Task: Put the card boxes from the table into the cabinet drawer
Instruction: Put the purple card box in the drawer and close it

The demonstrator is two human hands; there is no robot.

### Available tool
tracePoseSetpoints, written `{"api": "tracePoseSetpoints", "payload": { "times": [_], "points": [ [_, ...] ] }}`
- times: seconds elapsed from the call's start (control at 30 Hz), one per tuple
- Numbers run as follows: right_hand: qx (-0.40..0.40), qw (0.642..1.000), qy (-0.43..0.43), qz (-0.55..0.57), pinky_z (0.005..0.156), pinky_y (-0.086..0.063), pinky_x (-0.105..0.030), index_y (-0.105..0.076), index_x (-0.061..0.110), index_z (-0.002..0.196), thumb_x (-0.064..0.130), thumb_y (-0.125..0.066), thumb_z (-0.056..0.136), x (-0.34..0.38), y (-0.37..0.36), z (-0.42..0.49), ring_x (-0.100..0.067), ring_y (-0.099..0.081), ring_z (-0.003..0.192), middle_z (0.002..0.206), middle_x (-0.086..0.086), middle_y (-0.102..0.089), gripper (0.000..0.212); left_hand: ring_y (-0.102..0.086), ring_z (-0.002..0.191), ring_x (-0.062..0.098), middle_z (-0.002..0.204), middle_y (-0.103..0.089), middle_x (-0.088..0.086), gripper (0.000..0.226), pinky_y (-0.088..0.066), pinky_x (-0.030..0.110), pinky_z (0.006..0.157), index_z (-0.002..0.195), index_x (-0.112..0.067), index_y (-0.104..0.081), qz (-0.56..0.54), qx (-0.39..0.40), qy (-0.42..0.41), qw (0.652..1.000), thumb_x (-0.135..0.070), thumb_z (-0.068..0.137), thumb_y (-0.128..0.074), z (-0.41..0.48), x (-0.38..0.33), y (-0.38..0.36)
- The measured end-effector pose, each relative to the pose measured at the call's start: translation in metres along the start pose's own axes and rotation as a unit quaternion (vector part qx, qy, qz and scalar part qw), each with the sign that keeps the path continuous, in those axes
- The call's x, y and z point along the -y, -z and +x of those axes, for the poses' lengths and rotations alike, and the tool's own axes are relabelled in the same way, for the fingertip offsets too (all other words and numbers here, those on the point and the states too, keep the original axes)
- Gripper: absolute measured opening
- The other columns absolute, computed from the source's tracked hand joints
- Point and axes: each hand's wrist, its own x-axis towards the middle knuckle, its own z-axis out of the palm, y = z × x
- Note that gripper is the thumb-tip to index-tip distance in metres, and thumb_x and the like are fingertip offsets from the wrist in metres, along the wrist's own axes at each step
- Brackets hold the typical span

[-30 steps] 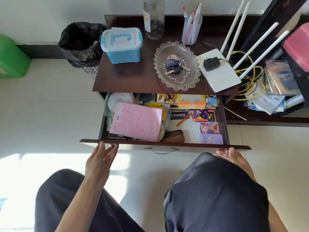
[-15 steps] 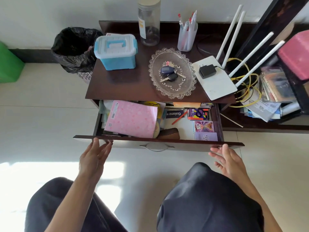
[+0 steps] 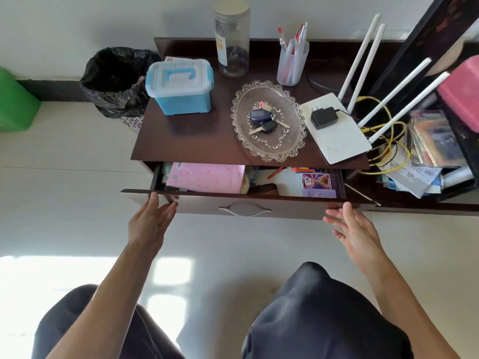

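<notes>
Pushed further in than half a second ago: drawer [image 3: 259, 203] now mostly under the dark surface [image 3: 197, 141]. Left hand [image 3: 149, 224] and right hand [image 3: 355, 229] at its front, fingers spread, gripping nothing. Pale tiled floor, black bin [image 3: 116, 81] left of surface. Colourful card boxes [image 3: 316, 181] inside drawer's right end.
</notes>
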Motion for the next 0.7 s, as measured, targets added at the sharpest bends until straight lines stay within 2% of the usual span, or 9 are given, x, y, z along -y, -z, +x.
{"api": "tracePoseSetpoints", "payload": {
  "times": [0.07, 0.17, 0.23, 0.33, 0.53, 0.7],
  "points": [
    [0.002, 1.0, 0.003, -0.003, 0.087, -0.045, -0.04, -0.071, 0.037, 0.103, 0.078, -0.065, 0.078, 0.001, -0.001, 0.009, -0.018, -0.073, 0.109, 0.119, 0.001, -0.076, 0.049, -0.074, 0.101, 0.025, 0.115, -0.07, 0.024, 0.055, -0.06, 0.03, 0.087, 0.137, 0.0, -0.051, 0.007, -0.012, -0.014, 1.0, -0.032, 0.095, -0.061, 0.006, 0.0, -0.007],
    [-0.001, 1.0, 0.012, -0.003, 0.085, -0.045, -0.038, -0.065, 0.023, 0.116, 0.076, -0.068, 0.075, 0.005, -0.003, 0.021, -0.018, -0.074, 0.107, 0.118, 0.001, -0.076, 0.067, -0.074, 0.1, 0.024, 0.115, -0.07, 0.023, 0.053, -0.059, 0.03, 0.087, 0.138, -0.001, -0.05, 0.002, -0.015, -0.023, 1.0, -0.032, 0.095, -0.06, 0.015, -0.001, -0.016],
    [-0.01, 1.0, 0.011, -0.005, 0.085, -0.045, -0.036, -0.066, 0.027, 0.109, 0.07, -0.069, 0.078, 0.011, -0.006, 0.028, -0.017, -0.075, 0.104, 0.116, 0.003, -0.077, 0.053, -0.074, 0.1, 0.024, 0.117, -0.069, 0.021, 0.052, -0.058, 0.031, 0.091, 0.14, -0.005, -0.048, -0.005, -0.013, -0.013, 1.0, -0.031, 0.096, -0.059, 0.023, -0.001, -0.021],
    [-0.033, 0.999, 0.005, 0.0, 0.082, -0.045, -0.034, -0.065, 0.03, 0.098, 0.051, -0.062, 0.095, 0.02, -0.015, 0.041, -0.016, -0.076, 0.098, 0.108, 0.005, -0.079, 0.022, -0.075, 0.099, 0.023, 0.115, -0.07, 0.018, 0.051, -0.056, 0.033, 0.095, 0.142, -0.01, -0.048, -0.011, -0.011, -0.009, 1.0, -0.03, 0.096, -0.059, 0.035, -0.003, -0.024],
    [-0.061, 0.997, 0.002, 0.038, 0.066, -0.045, -0.024, -0.057, 0.022, 0.098, 0.039, -0.058, 0.102, 0.034, -0.031, 0.059, -0.014, -0.075, 0.083, 0.105, 0.0, -0.075, 0.018, -0.076, 0.094, 0.022, 0.108, -0.072, 0.015, 0.041, -0.062, 0.026, 0.074, 0.138, -0.02, -0.052, -0.04, -0.014, 0.023, 0.999, -0.024, 0.098, -0.056, 0.056, -0.01, -0.038],
    [-0.069, 0.997, 0.007, 0.043, 0.064, -0.045, -0.022, -0.057, 0.022, 0.102, 0.04, -0.057, 0.102, 0.041, -0.04, 0.07, -0.01, -0.076, 0.08, 0.108, -0.001, -0.073, 0.018, -0.077, 0.091, 0.023, 0.112, -0.069, 0.017, 0.028, -0.062, 0.029, 0.075, 0.128, -0.018, -0.054, -0.065, -0.005, 0.033, 0.997, -0.019, 0.1, -0.051, 0.065, -0.015, -0.045]
  ]
}}
